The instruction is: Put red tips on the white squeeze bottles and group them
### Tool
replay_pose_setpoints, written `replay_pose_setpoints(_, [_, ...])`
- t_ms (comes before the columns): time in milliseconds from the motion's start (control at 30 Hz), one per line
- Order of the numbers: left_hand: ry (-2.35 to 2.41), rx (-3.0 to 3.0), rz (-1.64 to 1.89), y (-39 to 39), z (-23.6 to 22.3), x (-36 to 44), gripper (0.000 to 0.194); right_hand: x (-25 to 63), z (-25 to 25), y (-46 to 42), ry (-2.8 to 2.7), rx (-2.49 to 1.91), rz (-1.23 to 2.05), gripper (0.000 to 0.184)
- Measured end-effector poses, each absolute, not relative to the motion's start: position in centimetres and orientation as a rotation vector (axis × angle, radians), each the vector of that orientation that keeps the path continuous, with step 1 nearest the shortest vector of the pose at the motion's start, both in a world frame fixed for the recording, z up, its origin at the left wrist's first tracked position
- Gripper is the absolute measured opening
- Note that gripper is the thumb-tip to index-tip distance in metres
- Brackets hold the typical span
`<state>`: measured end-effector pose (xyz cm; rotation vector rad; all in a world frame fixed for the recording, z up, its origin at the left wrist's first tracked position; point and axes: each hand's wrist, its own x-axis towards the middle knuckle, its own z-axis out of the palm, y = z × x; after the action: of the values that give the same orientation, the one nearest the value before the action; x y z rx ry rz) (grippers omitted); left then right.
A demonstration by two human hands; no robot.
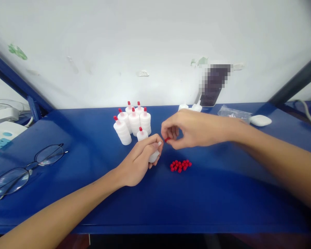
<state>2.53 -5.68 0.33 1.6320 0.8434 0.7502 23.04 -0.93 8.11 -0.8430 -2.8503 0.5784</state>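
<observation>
My left hand [141, 157] is wrapped round a white squeeze bottle [153, 157], whose bare nozzle points up and right. Close by on the right, my right hand [182, 129] pinches a small red cap [167, 139] between thumb and fingertips, apart from the nozzle. A loose group of red caps [180, 165] lies on the blue table below my right hand. Behind my left hand stand several white bottles [134, 123] with red caps on their nozzles. More white bottles [196, 107] without visible caps are partly hidden behind my right hand.
Eyeglasses [28, 169] lie at the left of the blue table [197, 207], near a power strip [5, 136]. A phone [214, 86] leans on the back wall. A clear plastic bag [233, 112] and a white mouse-like object [260, 120] lie at the right.
</observation>
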Motion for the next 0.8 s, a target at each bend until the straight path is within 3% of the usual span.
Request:
replay_pose_setpoints(167, [0.751,1.577,0.824,-5.6,0.0,2.6,0.028,22.4,9.0,-2.2,-2.76,-0.681,0.699,0.007])
replay_pose_setpoints(800, [0.666,1.558,0.865,-4.8,-0.9,2.3,0.039,21.9,8.3,-2.6,-2.717,-0.609,0.553,0.004])
